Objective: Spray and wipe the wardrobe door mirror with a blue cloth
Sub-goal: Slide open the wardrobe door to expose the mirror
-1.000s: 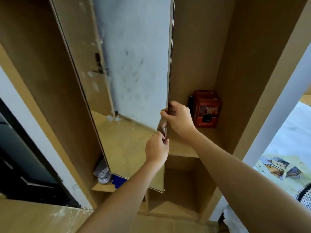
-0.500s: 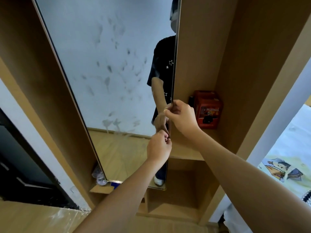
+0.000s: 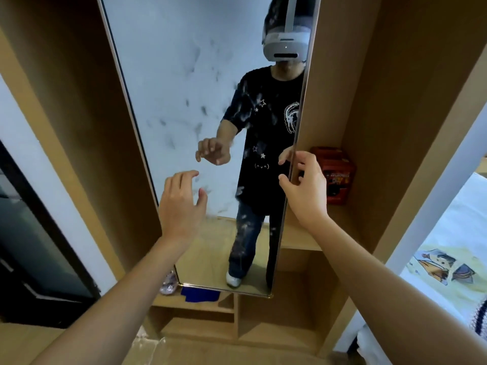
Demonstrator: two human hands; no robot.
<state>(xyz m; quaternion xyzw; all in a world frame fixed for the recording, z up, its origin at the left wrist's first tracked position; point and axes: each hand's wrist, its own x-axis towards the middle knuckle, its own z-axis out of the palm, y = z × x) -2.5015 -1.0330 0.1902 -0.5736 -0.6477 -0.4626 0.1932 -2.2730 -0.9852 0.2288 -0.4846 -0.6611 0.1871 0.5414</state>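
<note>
I am looking into a wooden wardrobe (image 3: 395, 101) with open shelf compartments, a pale wall to the left and a bed with a printed sheet (image 3: 445, 267) to the right. The wardrobe door mirror (image 3: 184, 88) is standing swung open and facing me, which is why I am seeing a reflected figure in a dark shirt; the glass is looking smudged with dark streaks and pale flecks, so I am judging that no wiping is done yet. My right hand (image 3: 307, 188) is sitting at the mirror's free right edge, thumb on the glass side and fingers curling behind it, seemingly to steady the door at this angle; whether it is really pinching the edge or only hovering by it, I cannot tell. My left hand (image 3: 179, 204) is hanging in front of the lower glass, fingers loosely spread and carrying nothing, not touching the surface as far as I am seeing. The blue cloth (image 3: 200, 295) is lying on the low shelf (image 3: 210, 306) just below the mirror's bottom edge, partly hidden by it, with a small clear item (image 3: 168, 283) beside it that may be the sprayer, though I cannot be sure. A red box (image 3: 334, 175) is sitting on the shelf behind the door, clear of the work
</note>
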